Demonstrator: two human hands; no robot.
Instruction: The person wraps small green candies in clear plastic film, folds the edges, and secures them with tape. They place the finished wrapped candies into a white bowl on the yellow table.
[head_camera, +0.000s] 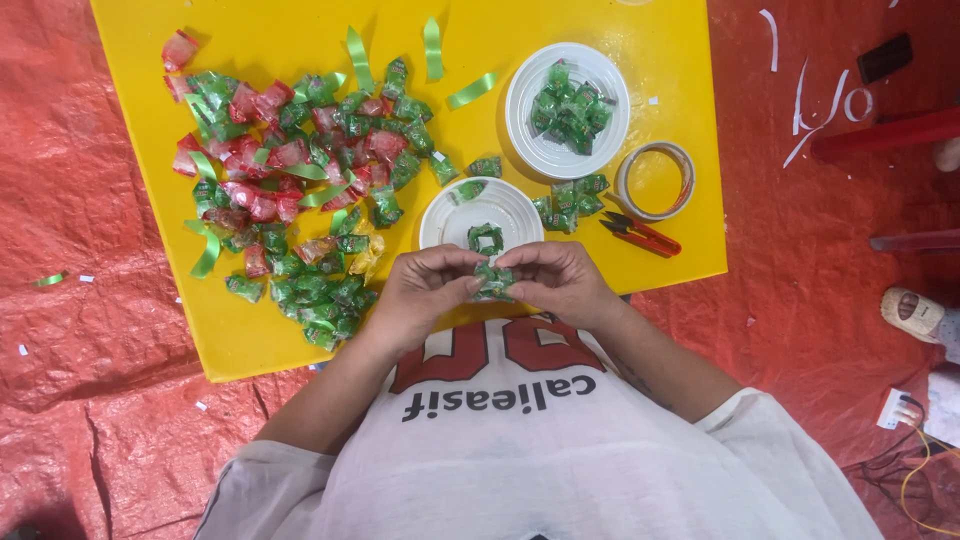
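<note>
Seen from above, at lower centre of the frame, the person's left hand (425, 290) and right hand (560, 283) meet, fingers pinched closed on a small green wrapped candy (493, 280). Just above sits a white plate (455, 222) on the yellow tabletop (280, 30); a candy pile (295, 190) spreads at upper left.

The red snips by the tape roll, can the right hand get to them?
Probably yes. The red snips lie uncovered on the yellow table just beyond the right hand, but it is pinching green candy with the left hand.
</note>
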